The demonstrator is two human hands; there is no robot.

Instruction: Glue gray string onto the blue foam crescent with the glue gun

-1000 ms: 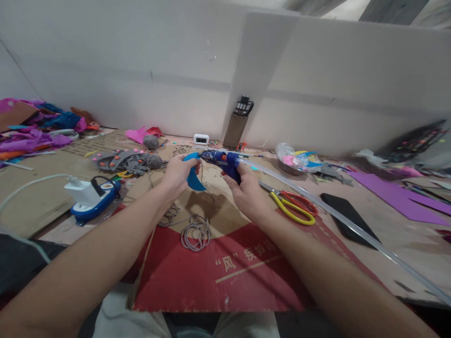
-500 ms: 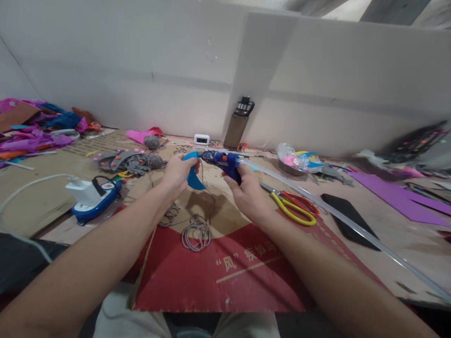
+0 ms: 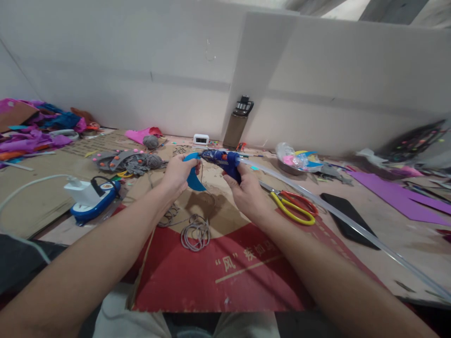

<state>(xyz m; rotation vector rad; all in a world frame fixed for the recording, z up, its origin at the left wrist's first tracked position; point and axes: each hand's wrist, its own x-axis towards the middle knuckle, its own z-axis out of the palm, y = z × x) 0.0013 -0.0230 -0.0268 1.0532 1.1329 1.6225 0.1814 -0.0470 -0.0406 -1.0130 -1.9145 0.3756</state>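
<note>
Between the fingers of my left hand [image 3: 178,174] is a curved blue felt piece [image 3: 196,181], its pointed end hanging down. Grey yarn [image 3: 202,171] runs along it and trails to a loose coil [image 3: 196,233] on the red and brown cardboard [image 3: 176,286]. My right hand [image 3: 248,192] is wrapped round the handle of a blue hot glue gun [image 3: 229,162]. The gun's nozzle points left and sits at the top edge of the blue piece; whether they touch I cannot tell. A long clear glue stick [image 3: 338,215] sticks out of the gun's back toward the lower right.
Scissors [image 3: 294,209] with red and yellow handles and a black phone [image 3: 347,218] lie right. A bottle [image 3: 236,126] and small white clock [image 3: 201,139] stand by the wall. Left are a blue power strip [image 3: 95,206], grey felt pieces [image 3: 121,162] and colourful scraps [image 3: 38,124]. A bowl [image 3: 292,168] sits back right.
Almost nothing differs. The view has shifted very slightly, and both hands keep their hold on the blue piece and the glue gun, with the nozzle still at the piece's upper edge.
</note>
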